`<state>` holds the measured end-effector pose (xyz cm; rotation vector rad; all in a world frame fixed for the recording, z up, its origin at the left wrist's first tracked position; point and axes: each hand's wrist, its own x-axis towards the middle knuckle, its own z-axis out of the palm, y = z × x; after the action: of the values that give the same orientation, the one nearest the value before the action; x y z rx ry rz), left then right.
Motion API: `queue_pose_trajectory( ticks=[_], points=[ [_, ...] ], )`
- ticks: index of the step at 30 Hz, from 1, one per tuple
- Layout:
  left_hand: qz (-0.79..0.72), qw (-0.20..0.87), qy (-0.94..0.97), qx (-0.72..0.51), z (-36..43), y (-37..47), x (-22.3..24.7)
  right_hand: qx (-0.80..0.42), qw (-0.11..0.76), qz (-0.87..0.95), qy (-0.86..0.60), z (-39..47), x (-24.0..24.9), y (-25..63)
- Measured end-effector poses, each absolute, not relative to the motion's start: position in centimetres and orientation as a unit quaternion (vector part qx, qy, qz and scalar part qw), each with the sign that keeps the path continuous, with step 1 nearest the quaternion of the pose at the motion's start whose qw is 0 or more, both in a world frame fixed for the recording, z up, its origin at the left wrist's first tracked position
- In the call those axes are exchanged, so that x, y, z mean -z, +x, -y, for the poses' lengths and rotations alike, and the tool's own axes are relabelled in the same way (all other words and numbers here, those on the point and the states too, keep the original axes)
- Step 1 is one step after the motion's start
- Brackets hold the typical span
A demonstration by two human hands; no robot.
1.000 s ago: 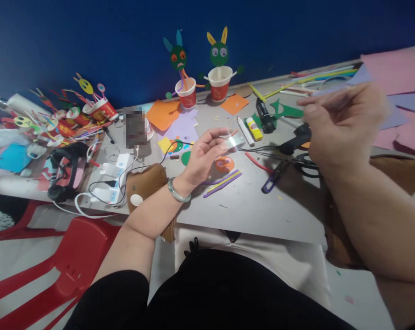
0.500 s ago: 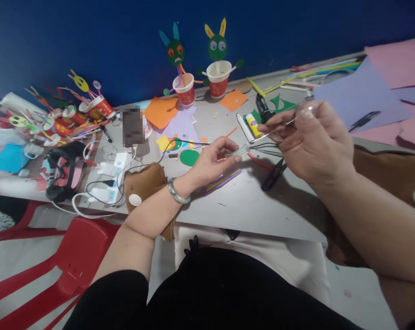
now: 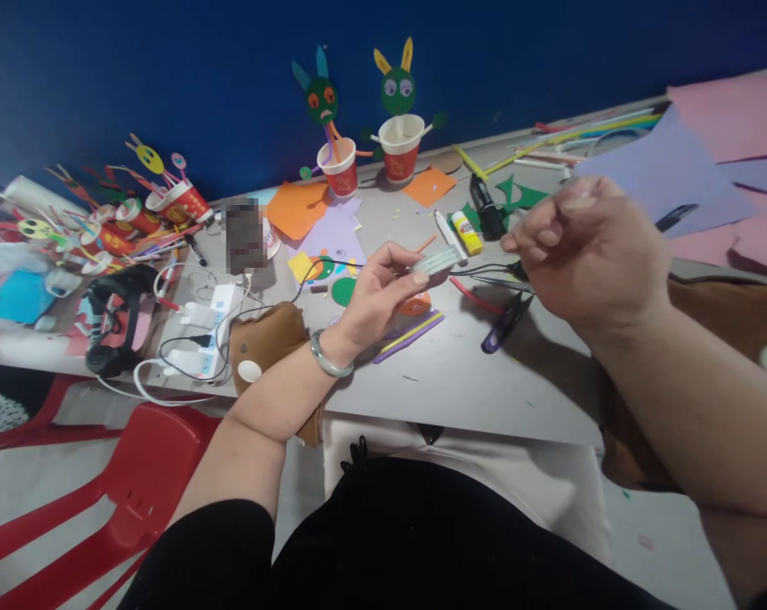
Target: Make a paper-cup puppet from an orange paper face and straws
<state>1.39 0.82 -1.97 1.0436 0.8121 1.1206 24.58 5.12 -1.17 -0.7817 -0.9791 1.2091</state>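
Note:
In the middle of the view my left hand (image 3: 378,292) pinches a small, pale translucent strip (image 3: 439,260) between thumb and fingers, held above the table. My right hand (image 3: 590,246) is raised to the right of it, apart from the strip, with its fingers curled together. Whatever is between those fingers is hidden or blurred. Below the left hand lie an orange paper piece (image 3: 414,303) and purple and yellow sticks (image 3: 409,337). A yellow glue stick (image 3: 466,233), a white pen (image 3: 447,233) and a black marker (image 3: 486,208) lie between and beyond the hands.
Two paper cups (image 3: 401,159) with green puppet heads stand by the blue wall. Coloured paper (image 3: 650,182) covers the right end. A power strip (image 3: 219,322), black headset (image 3: 117,318) and brown pouch (image 3: 272,339) lie left. A red chair (image 3: 147,462) stands below.
A thin clear strand stretched from my right hand towards the left one; now it no longer shows. The right hand has turned, its fingers curling in. The left hand has shifted slightly left.

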Motion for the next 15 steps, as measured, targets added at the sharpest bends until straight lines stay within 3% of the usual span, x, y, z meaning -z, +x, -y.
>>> queue_pose_trajectory(
  ticks=[15],
  points=[
    [-0.298,0.715,0.535,-0.338,-1.0,0.7,1.0,-0.517,0.637,0.471,-0.324,-5.0,0.2,24.9]
  ],
)
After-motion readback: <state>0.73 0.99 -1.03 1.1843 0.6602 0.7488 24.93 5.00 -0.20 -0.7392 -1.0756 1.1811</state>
